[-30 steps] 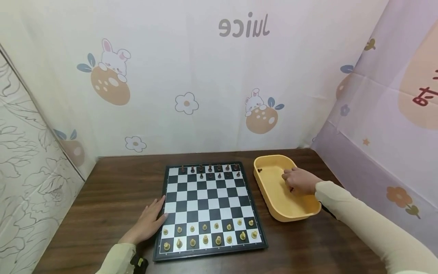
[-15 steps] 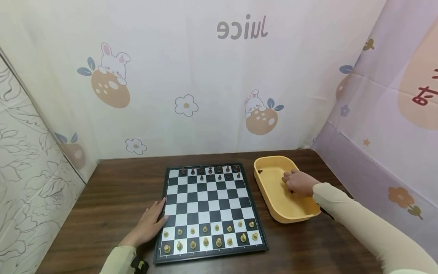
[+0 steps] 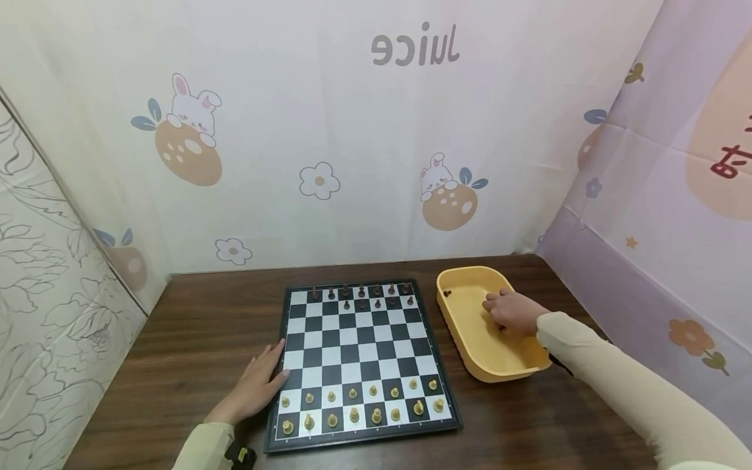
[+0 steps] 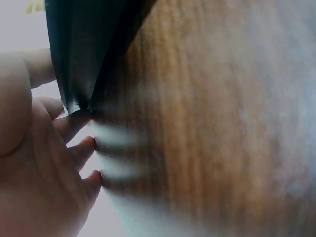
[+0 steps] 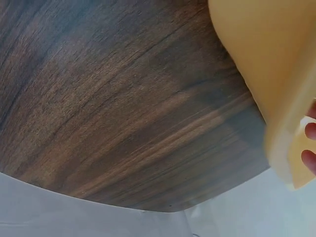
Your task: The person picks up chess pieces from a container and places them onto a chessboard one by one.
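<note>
A black-framed chessboard lies on the table. My left hand rests at its left edge, fingers extended and touching the frame; the left wrist view shows the fingertips against the dark board side. To the right, my right hand reaches down into a yellow tray with bent fingers. A dark speck shows under those fingers, perhaps a chess piece, but whether they pinch it is hidden. One small dark brown chess piece lies in the tray's far left corner. In the right wrist view only fingertips appear, inside the tray wall.
Light chess pieces stand in two rows at the board's near side. Dark brown pieces stand along its far side, with gaps in their second row. Printed curtains hang behind and beside the wooden table.
My right hand stays in the tray, its fingers shifting slightly; the dark piece under them shows less than before. The left hand keeps its place, and the head view tilts a little.
</note>
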A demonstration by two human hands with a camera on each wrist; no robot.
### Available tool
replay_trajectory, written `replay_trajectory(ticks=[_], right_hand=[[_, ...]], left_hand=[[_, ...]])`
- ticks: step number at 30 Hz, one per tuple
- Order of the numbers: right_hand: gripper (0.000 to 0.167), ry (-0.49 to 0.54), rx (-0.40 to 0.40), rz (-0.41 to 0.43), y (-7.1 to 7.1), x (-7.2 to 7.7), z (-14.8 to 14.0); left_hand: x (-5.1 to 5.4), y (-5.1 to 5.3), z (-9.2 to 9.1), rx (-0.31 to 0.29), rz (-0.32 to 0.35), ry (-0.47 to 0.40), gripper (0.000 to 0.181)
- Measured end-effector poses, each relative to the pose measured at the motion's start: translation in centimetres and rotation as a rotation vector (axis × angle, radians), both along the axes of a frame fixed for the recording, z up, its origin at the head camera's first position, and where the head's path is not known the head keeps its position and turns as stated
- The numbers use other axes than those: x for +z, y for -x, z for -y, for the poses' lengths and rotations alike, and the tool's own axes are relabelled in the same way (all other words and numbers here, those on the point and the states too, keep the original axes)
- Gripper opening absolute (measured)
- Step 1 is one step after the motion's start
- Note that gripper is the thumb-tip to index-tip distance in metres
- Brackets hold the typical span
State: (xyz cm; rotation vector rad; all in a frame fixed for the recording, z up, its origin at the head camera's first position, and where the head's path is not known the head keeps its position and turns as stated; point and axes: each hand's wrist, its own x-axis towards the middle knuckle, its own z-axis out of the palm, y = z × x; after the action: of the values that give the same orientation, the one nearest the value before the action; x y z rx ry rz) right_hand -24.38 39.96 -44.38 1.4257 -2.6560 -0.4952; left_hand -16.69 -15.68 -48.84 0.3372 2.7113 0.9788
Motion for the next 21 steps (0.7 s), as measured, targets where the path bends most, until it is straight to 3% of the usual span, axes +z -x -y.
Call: replay_trajectory(ticks=[6, 14, 21], right_hand=[[0.032, 0.061, -0.038, 0.066, 0.0, 0.9, 0.5], [0.025, 0.104, -0.053, 0.047, 0.6, 2.5, 1.9], [0.019, 0.140, -0.011, 0.020, 1.4, 4.1, 3.5]], left_hand=[[0.1, 0.1, -0.1, 0.008, 0.009, 0.001, 0.064], [0.2, -0.1, 0.0, -0.001, -0.011, -0.004, 0.064], [0.2, -0.2, 0.0, -0.003, -0.009, -0.006, 0.064]])
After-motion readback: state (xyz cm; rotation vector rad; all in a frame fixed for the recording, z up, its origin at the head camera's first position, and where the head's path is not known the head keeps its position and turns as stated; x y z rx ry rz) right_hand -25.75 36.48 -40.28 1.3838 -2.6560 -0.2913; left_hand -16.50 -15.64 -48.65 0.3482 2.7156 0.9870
